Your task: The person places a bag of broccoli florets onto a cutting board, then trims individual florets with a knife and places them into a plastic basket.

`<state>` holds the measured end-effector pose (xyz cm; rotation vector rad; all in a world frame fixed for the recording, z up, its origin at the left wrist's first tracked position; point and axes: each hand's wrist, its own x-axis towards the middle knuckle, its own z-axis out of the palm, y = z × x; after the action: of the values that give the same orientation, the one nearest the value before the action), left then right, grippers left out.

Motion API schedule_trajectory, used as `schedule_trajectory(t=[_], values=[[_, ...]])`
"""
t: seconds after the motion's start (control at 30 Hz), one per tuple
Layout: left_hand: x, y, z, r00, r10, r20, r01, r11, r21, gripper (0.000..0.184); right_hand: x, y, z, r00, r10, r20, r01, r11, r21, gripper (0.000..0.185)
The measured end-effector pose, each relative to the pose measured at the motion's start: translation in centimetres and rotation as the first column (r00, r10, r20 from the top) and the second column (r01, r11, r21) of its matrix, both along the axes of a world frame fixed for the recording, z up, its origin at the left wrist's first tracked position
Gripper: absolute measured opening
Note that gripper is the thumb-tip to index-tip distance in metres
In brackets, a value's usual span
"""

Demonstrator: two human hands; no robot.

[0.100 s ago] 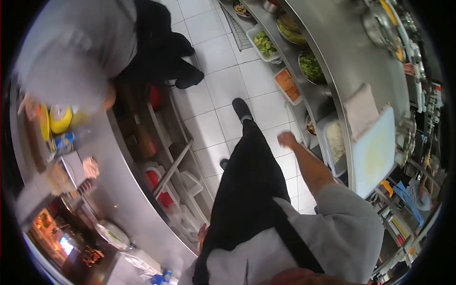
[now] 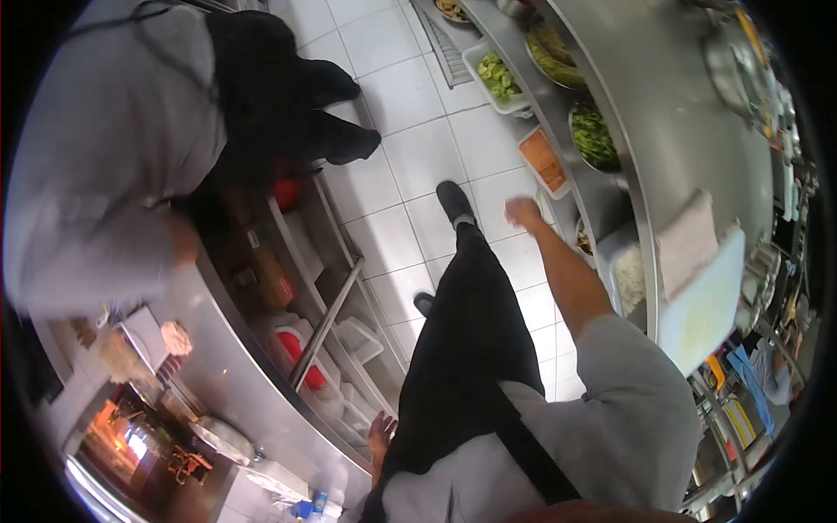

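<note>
beside the counter (image 2: 231, 375), a co-worker (image 2: 144, 139)

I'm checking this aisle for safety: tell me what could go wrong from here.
The right hand could knock the tub of orange food at the edge of the tiled aisle. The co-worker leans at the left counter ahead; the two might bump in passing. The left hand might catch that counter's edge.
</note>
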<state>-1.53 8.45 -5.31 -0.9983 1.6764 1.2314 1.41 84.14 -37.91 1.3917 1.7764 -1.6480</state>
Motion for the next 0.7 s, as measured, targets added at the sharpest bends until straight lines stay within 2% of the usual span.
schedule_trajectory(t=[0.03, 0.07, 0.13, 0.17, 0.2, 0.23, 0.27, 0.3, 0.33, 0.4, 0.5, 0.6, 0.63, 0.67, 0.7], values=[[-1.1, 2.5, 1.0, 0.997, -0.066, 0.038, 0.069, 0.995, -0.078, 0.054, -3.4, 2.6, -2.5, 0.988, -0.154, 0.002, 0.154, 0.987, -0.036, 0.017], [-1.5, 4.8, 1.6, 0.979, -0.188, 0.077, 0.197, 0.968, -0.154, 0.053, -7.1, 4.6, -1.7, 0.924, -0.383, -0.014, 0.38, 0.92, -0.094, 0.019], [-2.1, 9.4, 3.4, 0.898, -0.405, 0.173, 0.438, 0.862, -0.255, 0.052, -11.2, 9.4, -8.0, 0.91, -0.413, -0.021, 0.409, 0.906, -0.108, 0.021], [-2.1, 11.1, 4.1, 0.873, -0.441, 0.208, 0.485, 0.828, -0.282, 0.051, -13.3, 11.7, -9.4, 0.894, -0.438, 0.094, 0.444, 0.893, -0.068, 0.024], [-2.1, 12.5, 5.0, 0.851, -0.467, 0.242, 0.523, 0.797, -0.301, 0.05, -14.6, 13.0, -8.7, 0.805, -0.59, 0.059, 0.593, 0.802, -0.063, 0.03], [-2.4, 13.8, 5.5, 0.831, -0.487, 0.269, 0.553, 0.77, -0.317, 0.05, -15.6, 14.7, -9.2, 0.711, -0.699, 0.076, 0.703, 0.703, -0.106, 0.045], [-2.4, 14.7, 6.1, 0.818, -0.495, 0.292, 0.572, 0.752, -0.327, 0.049, -16.7, 15.7, -9.4, 0.604, -0.796, 0.041, 0.796, 0.601, -0.069, 0.044], [-2.6, 15.6, 6.6, 0.805, -0.503, 0.316, 0.59, 0.735, -0.335, 0.048, -17.0, 16.9, -10.7, 0.57, -0.821, -0.012, 0.819, 0.57, -0.067, 0.048], [-2.7, 16.3, 7.0, 0.793, -0.508, 0.336, 0.605, 0.718, -0.344, 0.048, -17.0, 18.4, -11.8, 0.586, -0.81, 0.025, 0.805, 0.579, -0.134, 0.079], [-3.2, 17.3, 7.6, 0.772, -0.516, 0.371, 0.632, 0.689, -0.356, 0.046, -17.1, 19.4, -14.7, 0.504, -0.863, -0.026, 0.842, 0.498, -0.208, 0.079], [-3.8, 18.5, 7.8, 0.747, -0.531, 0.401, 0.661, 0.659, -0.359, 0.045, -18.6, 21.5, -16.3, 0.328, -0.944, 0.023, 0.9, 0.305, -0.31, 0.077], [-4.5, 18.7, 8.0, 0.722, -0.553, 0.416, 0.689, 0.631, -0.356, 0.043, -19.1, 21.0, -15.1, 0.454, -0.891, -0.022, 0.879, 0.452, -0.153, 0.076], [-4.6, 18.6, 8.2, 0.716, -0.56, 0.416, 0.695, 0.625, -0.355, 0.043, -18.3, 19.6, -15.7, 0.508, -0.854, -0.112, 0.842, 0.52, -0.142, 0.068], [-4.8, 18.5, 8.1, 0.712, -0.57, 0.411, 0.701, 0.62, -0.353, 0.043, -17.4, 18.6, -18.6, 0.557, -0.803, -0.214, 0.799, 0.588, -0.125, 0.059], [-4.9, 18.4, 8.0, 0.707, -0.58, 0.405, 0.706, 0.617, -0.348, 0.042, -18.4, 17.3, -16.7, 0.359, -0.905, -0.229, 0.892, 0.405, -0.203, 0.05]])
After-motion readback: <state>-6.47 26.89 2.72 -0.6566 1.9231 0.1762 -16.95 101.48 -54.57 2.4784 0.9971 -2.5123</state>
